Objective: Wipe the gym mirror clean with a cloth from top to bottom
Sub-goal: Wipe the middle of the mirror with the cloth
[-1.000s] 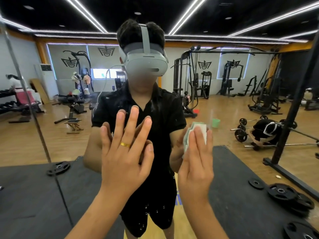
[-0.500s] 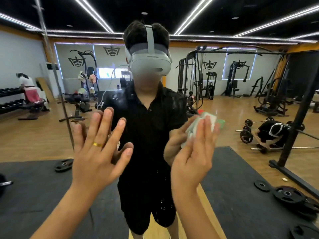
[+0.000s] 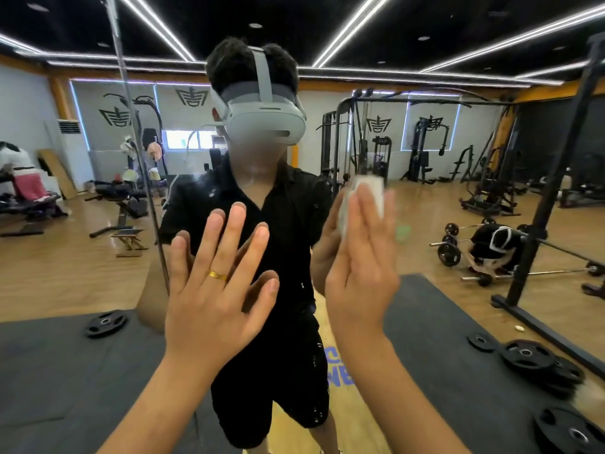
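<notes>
A: Your cloth [image 3: 364, 194] is flat against the mirror [image 3: 82, 267], right of middle, about level with your reflected shoulder. Blur smears it into a pale patch.

B: It lies under the fingers [image 3: 361, 231] of your right hand [image 3: 360, 280]. Its top edge shows past the fingertips, and the rest is hidden behind them.

A: Those fingers are straight and held together, pressing on the cloth rather than curling round it. I cannot tell where your thumb sits.

B: Half a second ago your cloth was lower against the reflected arm, and its folds were sharp. It has gone up since then.

A: Your left hand [image 3: 216, 296] has moved as well, from left of your reflection to over the reflected black shirt.

B: Its fingers [image 3: 234, 234] are straight and fanned apart, holding nothing, with the palm toward the glass. The reflected fingers show just behind yours. One finger carries a gold ring [image 3: 217, 275].

A: Both forearms come up from the bottom edge, and both hands stand upright with the fingertips up.

B: Further out, the mirror shows your headset [image 3: 265, 122] above the hands and a weight plate [image 3: 104, 322] on the dark mat at the left.
</notes>
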`<state>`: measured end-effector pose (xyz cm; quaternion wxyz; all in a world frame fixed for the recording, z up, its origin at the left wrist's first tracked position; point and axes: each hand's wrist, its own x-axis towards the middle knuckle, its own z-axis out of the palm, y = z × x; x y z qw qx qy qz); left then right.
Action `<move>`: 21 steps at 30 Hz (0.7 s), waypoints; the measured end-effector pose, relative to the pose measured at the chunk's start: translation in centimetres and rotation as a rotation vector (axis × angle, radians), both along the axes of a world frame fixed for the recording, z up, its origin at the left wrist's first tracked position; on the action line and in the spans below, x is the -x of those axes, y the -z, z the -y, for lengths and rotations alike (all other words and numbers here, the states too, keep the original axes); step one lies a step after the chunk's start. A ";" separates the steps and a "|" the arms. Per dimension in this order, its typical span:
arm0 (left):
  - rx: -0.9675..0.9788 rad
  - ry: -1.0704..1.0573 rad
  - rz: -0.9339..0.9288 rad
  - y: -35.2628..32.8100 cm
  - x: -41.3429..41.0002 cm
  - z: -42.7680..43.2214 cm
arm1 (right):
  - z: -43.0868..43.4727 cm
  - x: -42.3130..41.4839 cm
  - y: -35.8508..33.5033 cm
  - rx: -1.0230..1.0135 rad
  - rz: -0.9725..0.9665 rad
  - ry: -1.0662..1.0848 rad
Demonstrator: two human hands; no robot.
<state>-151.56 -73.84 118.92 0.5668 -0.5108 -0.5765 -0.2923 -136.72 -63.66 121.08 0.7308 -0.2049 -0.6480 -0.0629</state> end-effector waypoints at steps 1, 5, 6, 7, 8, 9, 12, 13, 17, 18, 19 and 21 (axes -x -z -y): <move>0.003 -0.003 -0.004 0.0 0.0 0.0 | 0.5 0.1 1.6 -0.016 0.057 0.000; 0.009 0.012 -0.004 -0.1 0.1 0.1 | -0.8 -1.9 1.3 -0.071 0.131 0.066; 0.013 0.020 0.001 -0.1 0.1 0.0 | -1.6 -2.3 0.0 -0.041 0.076 0.090; 0.015 0.025 0.006 0.0 0.1 0.0 | -2.1 -2.6 -1.4 -0.006 0.017 0.101; 0.016 0.028 0.011 0.0 0.1 0.0 | -2.3 -2.6 -2.2 0.031 -0.036 0.105; 0.016 0.031 0.015 0.1 0.1 0.0 | -2.0 -2.2 -2.3 0.054 -0.065 0.095; 0.004 0.030 0.013 0.1 0.1 -0.2 | 0.3 -0.3 1.3 0.017 0.030 0.007; 0.001 0.032 0.012 0.1 0.1 -0.2 | 1.0 0.2 3.1 -0.010 0.104 -0.022; -0.009 0.034 0.009 0.2 0.2 -0.4 | 0.0 -1.4 4.3 -0.213 0.388 -0.019; -0.013 0.035 0.009 0.2 0.1 -0.4 | -0.5 -1.8 3.2 -0.237 0.411 -0.015; -0.017 0.035 0.009 0.2 0.2 -0.4 | -0.7 -2.1 1.8 -0.236 0.401 -0.021; -0.022 0.035 0.007 0.3 0.2 -0.5 | -0.6 -1.7 -0.9 -0.188 0.337 -0.054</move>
